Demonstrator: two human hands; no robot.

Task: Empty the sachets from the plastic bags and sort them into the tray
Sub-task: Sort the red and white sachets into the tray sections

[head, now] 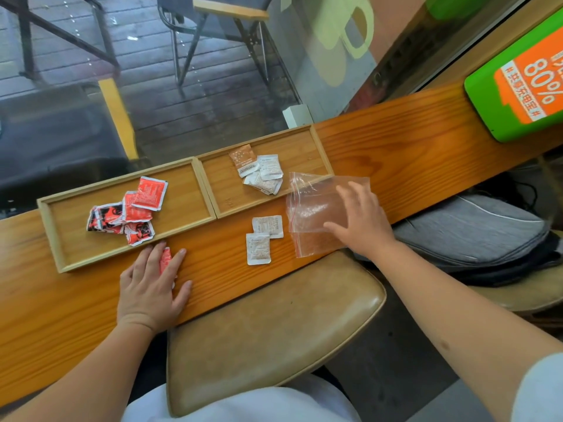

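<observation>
**Sachets part-sorted; both hands down on the counter**

Landmark: the tray divider, the wooden wall between the two compartments.

Left of divider: left compartment holds a loose heap of red sachets, some overlapping, some black-printed, all lying flat in its middle.

Below and left of divider, off the tray on the counter: left hand, palm down, fingers spread and laid flat. A red sachet lies under the fingers, showing between two of them. Pressed or pinched, cannot tell. Fingertips nearly touch the tray's near rim.

Right of divider: right compartment holds one orange sachet and several white sachets in a small overlapping cluster toward its near side.

Below and right of divider, on the counter just outside the tray: two white sachets, one overlapping the other's corner, touched by neither hand.

Further right: a clear zip bag lies flat, its far corner over the tray's near right corner. Looks empty. Right hand rests on it, fingers open and splayed, pressing flat, not clenched.

Near side: tan cushion against the counter edge. Far right: green sign.
</observation>
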